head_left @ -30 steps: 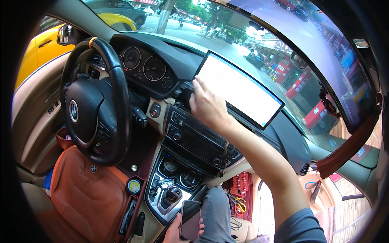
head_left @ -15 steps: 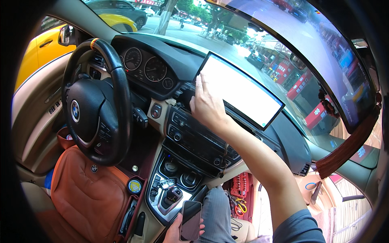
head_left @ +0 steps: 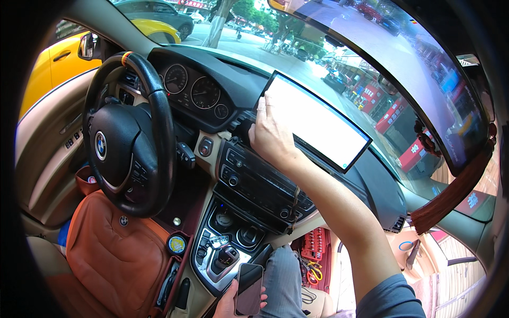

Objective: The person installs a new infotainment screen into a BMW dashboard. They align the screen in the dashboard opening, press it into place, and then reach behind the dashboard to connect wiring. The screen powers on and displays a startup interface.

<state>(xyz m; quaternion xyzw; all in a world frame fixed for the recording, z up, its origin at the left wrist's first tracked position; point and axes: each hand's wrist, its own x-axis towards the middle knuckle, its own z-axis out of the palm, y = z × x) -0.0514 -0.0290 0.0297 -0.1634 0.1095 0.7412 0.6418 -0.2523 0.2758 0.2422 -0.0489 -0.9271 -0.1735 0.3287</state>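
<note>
Screen [head_left: 323, 127], glowing white, stands at the car dashboard [head_left: 379, 188] below the windshield [head_left: 302, 61], right hand's [head_left: 273, 138] fingers slightly spread at its left edge; left hand's [head_left: 228, 303] fingers clasp a phone [head_left: 249, 290].

The left hand [head_left: 227, 303] is partly hidden behind the phone [head_left: 249, 290] and cut off below; the right hand [head_left: 273, 135] covers part of the screen [head_left: 321, 123].
</note>
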